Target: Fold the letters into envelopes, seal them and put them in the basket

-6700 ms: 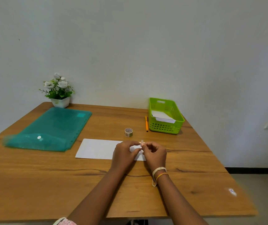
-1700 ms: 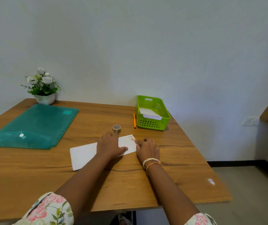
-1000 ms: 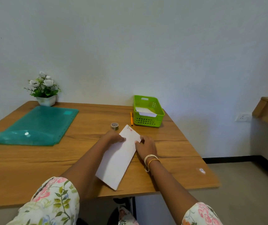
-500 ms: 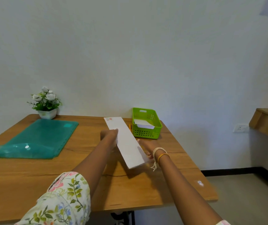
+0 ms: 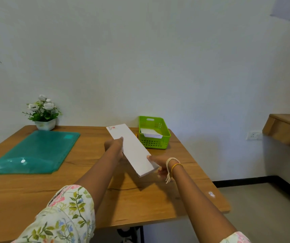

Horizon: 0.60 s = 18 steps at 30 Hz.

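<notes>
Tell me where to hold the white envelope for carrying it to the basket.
Hold the white envelope by its long edges, one hand from each side. It is long, thin and tilted in the air, so the left hand and right hand steady it there.

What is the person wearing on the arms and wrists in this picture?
Both arms are bare below short floral sleeves, cream with pink flowers and green leaves: left sleeve, right sleeve. The right wrist carries a white string with loose ends and a thin orange bangle. The left wrist shows nothing.

Floral sleeves (image 5: 67, 214), wrist bangle (image 5: 175, 166), thread (image 5: 168, 170)
</notes>
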Each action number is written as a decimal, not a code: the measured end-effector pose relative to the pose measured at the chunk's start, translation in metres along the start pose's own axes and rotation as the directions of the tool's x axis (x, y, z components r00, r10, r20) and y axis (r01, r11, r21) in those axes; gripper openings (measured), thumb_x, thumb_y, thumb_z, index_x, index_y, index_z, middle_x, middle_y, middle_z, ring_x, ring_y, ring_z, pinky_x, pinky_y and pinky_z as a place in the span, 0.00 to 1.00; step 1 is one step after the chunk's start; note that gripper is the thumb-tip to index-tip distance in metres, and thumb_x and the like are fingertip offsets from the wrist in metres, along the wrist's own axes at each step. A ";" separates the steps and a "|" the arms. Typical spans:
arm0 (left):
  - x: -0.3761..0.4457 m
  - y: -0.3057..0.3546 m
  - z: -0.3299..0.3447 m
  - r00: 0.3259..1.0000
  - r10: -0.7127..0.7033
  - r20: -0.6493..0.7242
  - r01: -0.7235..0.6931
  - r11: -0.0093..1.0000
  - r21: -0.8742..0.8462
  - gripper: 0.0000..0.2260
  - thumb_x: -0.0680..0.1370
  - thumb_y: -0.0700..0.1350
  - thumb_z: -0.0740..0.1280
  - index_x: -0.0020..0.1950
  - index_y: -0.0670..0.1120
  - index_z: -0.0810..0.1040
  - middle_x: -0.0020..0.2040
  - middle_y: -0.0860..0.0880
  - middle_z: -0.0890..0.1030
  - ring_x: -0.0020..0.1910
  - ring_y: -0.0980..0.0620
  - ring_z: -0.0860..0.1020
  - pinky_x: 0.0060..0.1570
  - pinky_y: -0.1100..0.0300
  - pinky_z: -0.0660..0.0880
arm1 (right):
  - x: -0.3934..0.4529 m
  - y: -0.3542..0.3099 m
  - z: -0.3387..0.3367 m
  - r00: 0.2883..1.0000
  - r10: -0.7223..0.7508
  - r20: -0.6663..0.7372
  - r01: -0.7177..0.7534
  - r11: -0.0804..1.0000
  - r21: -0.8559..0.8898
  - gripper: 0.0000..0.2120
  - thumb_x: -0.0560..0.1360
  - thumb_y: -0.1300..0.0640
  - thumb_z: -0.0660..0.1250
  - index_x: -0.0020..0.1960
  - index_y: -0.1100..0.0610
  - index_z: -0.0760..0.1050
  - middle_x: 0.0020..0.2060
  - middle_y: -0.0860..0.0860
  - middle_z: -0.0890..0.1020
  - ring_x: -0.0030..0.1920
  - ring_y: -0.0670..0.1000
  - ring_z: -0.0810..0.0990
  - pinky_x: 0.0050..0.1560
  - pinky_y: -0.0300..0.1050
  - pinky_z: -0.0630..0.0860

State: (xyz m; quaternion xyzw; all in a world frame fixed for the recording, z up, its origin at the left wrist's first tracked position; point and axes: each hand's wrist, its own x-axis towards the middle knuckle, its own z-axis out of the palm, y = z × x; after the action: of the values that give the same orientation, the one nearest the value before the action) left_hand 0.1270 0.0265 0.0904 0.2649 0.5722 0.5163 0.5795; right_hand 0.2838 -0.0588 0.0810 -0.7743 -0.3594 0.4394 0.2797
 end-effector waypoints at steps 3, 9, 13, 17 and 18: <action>0.002 0.001 0.003 1.000 0.001 0.006 -0.001 1.000 -0.019 0.13 0.76 0.36 0.70 0.59 0.35 0.74 0.58 0.39 0.80 0.53 0.41 0.81 0.53 0.47 0.79 | -0.002 0.001 -0.003 0.975 0.062 0.211 -0.109 0.970 0.219 0.12 0.77 0.51 0.67 0.44 0.60 0.70 0.36 0.54 0.76 0.36 0.49 0.77 0.27 0.38 0.77; 0.002 0.004 0.017 0.974 0.061 0.220 -0.070 0.997 0.031 0.14 0.78 0.39 0.67 0.63 0.39 0.74 0.59 0.41 0.80 0.53 0.41 0.80 0.45 0.49 0.78 | 0.024 -0.011 -0.002 0.987 -0.128 0.097 0.057 0.843 0.535 0.13 0.75 0.68 0.66 0.59 0.67 0.73 0.61 0.61 0.77 0.64 0.59 0.75 0.65 0.57 0.71; -0.006 0.015 0.021 0.884 -0.122 0.451 -0.046 0.938 0.343 0.19 0.79 0.55 0.65 0.61 0.42 0.72 0.53 0.39 0.79 0.47 0.41 0.80 0.44 0.50 0.80 | 0.025 -0.036 -0.013 0.978 -0.200 -0.063 0.193 0.744 0.640 0.17 0.78 0.68 0.61 0.67 0.64 0.67 0.66 0.61 0.73 0.65 0.62 0.72 0.62 0.57 0.72; -0.010 0.022 0.030 0.792 -0.270 0.547 -0.053 0.863 0.502 0.14 0.77 0.49 0.69 0.53 0.39 0.74 0.37 0.43 0.83 0.30 0.50 0.83 0.28 0.61 0.80 | 0.034 -0.059 -0.025 0.962 -0.142 -0.232 0.265 0.679 0.685 0.18 0.77 0.69 0.62 0.66 0.65 0.67 0.63 0.62 0.74 0.61 0.62 0.76 0.52 0.52 0.77; -0.008 0.021 0.036 0.800 -0.242 0.550 -0.066 0.874 0.481 0.09 0.78 0.45 0.68 0.50 0.39 0.75 0.34 0.45 0.83 0.27 0.53 0.82 0.28 0.64 0.79 | 0.038 -0.064 -0.025 0.956 -0.104 -0.273 0.272 0.656 0.704 0.19 0.76 0.69 0.63 0.66 0.66 0.68 0.62 0.63 0.75 0.59 0.62 0.77 0.49 0.51 0.77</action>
State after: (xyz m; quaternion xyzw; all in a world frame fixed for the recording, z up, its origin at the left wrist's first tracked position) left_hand 0.1560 0.0370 0.1200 0.5192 0.4825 0.2216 0.6697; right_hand 0.2996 0.0058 0.1222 -0.5964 -0.1999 0.4312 0.6469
